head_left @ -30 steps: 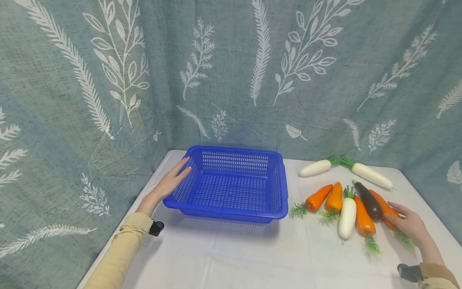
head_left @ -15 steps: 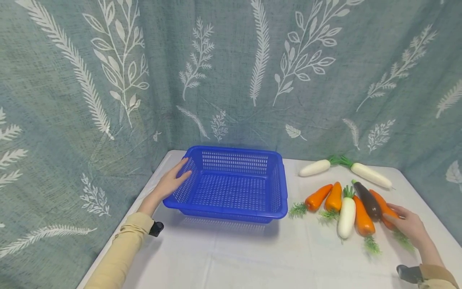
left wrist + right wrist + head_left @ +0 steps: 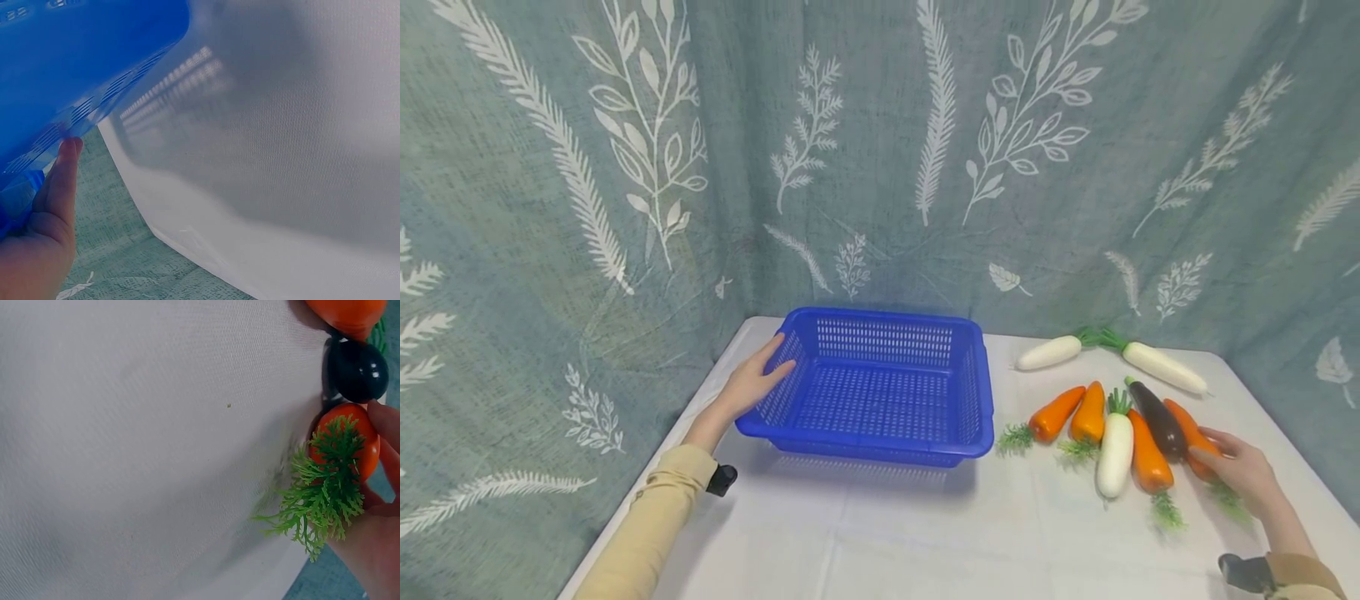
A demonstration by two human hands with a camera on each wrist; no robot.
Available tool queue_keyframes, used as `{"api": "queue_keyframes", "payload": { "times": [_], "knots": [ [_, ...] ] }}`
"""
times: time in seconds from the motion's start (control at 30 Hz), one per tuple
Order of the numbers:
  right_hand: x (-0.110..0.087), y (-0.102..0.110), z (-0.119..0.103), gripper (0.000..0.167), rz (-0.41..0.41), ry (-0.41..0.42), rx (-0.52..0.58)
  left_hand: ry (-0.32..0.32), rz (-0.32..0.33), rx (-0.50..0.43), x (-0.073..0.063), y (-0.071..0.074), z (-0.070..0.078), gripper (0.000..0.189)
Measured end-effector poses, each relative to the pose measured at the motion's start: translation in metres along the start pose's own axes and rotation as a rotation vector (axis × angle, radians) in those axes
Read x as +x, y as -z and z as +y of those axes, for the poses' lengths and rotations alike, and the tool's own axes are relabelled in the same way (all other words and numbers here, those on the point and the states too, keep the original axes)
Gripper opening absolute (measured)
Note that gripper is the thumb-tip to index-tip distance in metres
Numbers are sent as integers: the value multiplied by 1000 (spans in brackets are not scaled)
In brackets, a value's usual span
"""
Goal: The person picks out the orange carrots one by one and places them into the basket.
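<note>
A blue plastic basket (image 3: 865,444) with mesh walls stands on the white cloth. My left hand (image 3: 748,385) grips its left rim, the thumb over the inner side; in the left wrist view a finger (image 3: 61,187) lies along the outside wall. On the far right, my right hand (image 3: 1243,473) holds the rightmost orange carrot (image 3: 1183,423) near its leafy end, thumb on one side and fingers on the other. Green fronds hang from this carrot (image 3: 371,453) in the right wrist view. A dark eggplant (image 3: 1157,418) lies right against it.
Left of the eggplant lie another carrot (image 3: 1148,457), a white radish (image 3: 1115,454) and two more carrots, one nearer the basket (image 3: 1056,414). Behind them rest two white radishes (image 3: 1165,367) with green tops. A patterned green curtain (image 3: 865,167) hangs behind the table.
The view has shifted slightly. My right hand has closed a little more around the carrot, while my left hand stays at the basket's rim.
</note>
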State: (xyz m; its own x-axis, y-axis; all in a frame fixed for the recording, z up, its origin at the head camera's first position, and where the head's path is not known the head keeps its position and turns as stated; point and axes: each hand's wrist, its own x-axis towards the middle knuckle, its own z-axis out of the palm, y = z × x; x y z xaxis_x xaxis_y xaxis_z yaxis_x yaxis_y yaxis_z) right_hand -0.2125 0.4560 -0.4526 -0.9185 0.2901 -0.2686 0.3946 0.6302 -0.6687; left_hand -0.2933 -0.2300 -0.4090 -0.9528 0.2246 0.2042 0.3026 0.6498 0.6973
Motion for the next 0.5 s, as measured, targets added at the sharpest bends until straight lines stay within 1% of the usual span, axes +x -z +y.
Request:
{"api": "queue_keyframes", "payload": {
  "times": [0.1,0.2,0.33,0.5],
  "knots": [
    [1,-2,3,79,1,-13,12,-4,0,0,-2,-1,-2,79],
    [2,-2,6,82,-2,-25,24,25,-15,4,-2,-2,-1,74],
    [1,-2,8,82,10,-53,40,64,-32,38,-1,-2,3,66],
    [-1,1,8,80,24,-67,58,76,-35,53,0,-2,1,66]
  ]
}}
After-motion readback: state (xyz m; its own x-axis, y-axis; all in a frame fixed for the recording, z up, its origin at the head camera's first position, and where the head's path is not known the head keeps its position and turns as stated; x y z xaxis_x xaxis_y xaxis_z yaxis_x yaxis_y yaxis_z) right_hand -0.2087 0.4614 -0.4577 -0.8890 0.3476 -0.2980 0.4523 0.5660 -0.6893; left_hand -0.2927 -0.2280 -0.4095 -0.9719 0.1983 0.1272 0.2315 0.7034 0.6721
